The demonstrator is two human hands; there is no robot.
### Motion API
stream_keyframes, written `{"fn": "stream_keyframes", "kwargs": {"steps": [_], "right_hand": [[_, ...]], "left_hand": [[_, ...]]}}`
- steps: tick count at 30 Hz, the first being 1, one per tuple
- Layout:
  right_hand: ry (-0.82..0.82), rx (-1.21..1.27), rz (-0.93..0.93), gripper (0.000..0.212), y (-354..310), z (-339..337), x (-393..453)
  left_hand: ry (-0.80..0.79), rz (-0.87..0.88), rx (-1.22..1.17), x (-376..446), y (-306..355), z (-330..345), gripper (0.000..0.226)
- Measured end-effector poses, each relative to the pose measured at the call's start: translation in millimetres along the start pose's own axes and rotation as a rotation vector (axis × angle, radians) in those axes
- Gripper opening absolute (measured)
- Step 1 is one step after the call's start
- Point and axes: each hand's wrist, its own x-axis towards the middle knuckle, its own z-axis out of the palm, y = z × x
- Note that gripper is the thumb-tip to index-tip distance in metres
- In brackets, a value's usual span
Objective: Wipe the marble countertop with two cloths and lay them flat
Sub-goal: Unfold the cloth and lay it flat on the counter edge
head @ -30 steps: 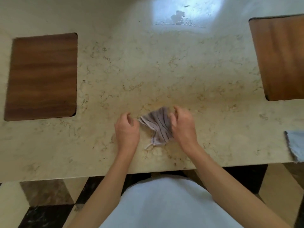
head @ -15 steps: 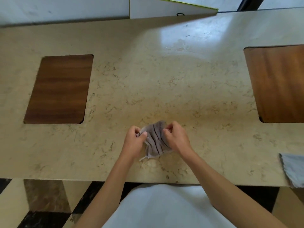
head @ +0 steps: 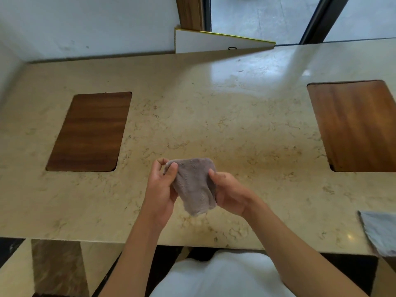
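Observation:
A small grey-brown cloth point(head: 194, 185) hangs between my two hands, lifted above the beige marble countertop point(head: 214, 125) near its front edge. My left hand point(head: 161, 185) pinches the cloth's upper left corner between thumb and fingers. My right hand point(head: 228, 194) grips its right edge. The cloth droops to a loose point at the bottom. A second cloth, light blue-grey point(head: 380, 231), lies on the countertop at the far right, partly cut off by the frame edge.
Two rectangular wooden insets sit in the marble: one at the left point(head: 90, 131), one at the right point(head: 355, 125). A white panel with a yellow edge point(head: 214, 42) leans at the back wall. Dark and light floor tiles show below the front edge.
The cloth was bunched on the marble under my hands; both hands have since taken hold of it and raised it off the surface, partly spread. The camera has tilted up, showing the back wall.

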Motion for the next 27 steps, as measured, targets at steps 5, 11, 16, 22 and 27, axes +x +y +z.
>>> {"fn": "stream_keyframes", "kwargs": {"steps": [5, 11, 16, 22, 27], "right_hand": [[0.239, -0.016, -0.221, 0.031, -10.5, 1.0, -32.5], [0.469, 0.051, -0.365, 0.028, -14.4, -8.8, -74.3], [0.548, 0.173, -0.389, 0.033, -15.3, -38.8, -114.2], [0.596, 0.290, -0.368, 0.035, -10.2, -98.5, -179.1], [0.755, 0.159, -0.229, 0.022, 4.0, -169.9, -233.2]], "left_hand": [[0.021, -0.165, 0.024, 6.4, -12.3, -7.8, 0.018], [-0.119, -0.754, -0.481, -1.0, -64.5, 15.1, 0.056], [-0.266, -0.791, -0.335, -17.2, -84.3, 56.9, 0.031], [-0.383, -0.494, -0.002, -20.2, -107.8, 125.6, 0.036], [-0.283, -0.557, 0.081, -49.1, -154.7, 198.0, 0.037]]}}
